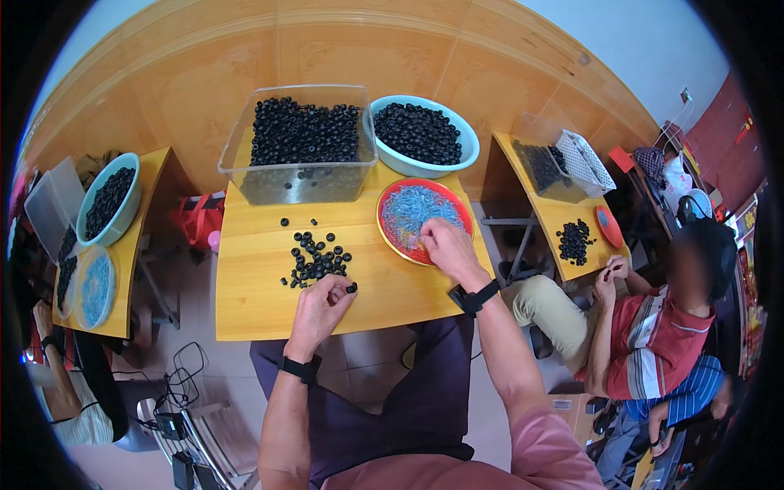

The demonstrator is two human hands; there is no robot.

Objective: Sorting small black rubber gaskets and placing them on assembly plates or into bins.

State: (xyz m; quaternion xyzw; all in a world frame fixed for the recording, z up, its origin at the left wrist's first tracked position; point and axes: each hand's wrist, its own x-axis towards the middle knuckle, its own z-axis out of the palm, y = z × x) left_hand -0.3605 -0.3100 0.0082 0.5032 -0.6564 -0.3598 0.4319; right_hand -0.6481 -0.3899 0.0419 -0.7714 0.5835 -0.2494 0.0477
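My left hand (324, 304) is closed in a pinch near the table's front edge. A small black ring-shaped piece (351, 287) sits at its fingertips. Just beyond that hand, a loose group of the same black pieces (314, 260) lies on the yellow table. My right hand (449, 247) reaches over a round red plate (468, 214), fingers bent together at the heap of small thin blue and clear pieces (416, 211) in it. Whether those fingertips grip a piece is too small to make out.
A clear plastic bin (306, 181) and a light-blue basin (472, 147), both filled with black pieces, stand at the back. Yellow side tables (523, 184) hold similar containers. A person (653, 327) handles a small piece at right; another person's arm (53, 359) shows at left.
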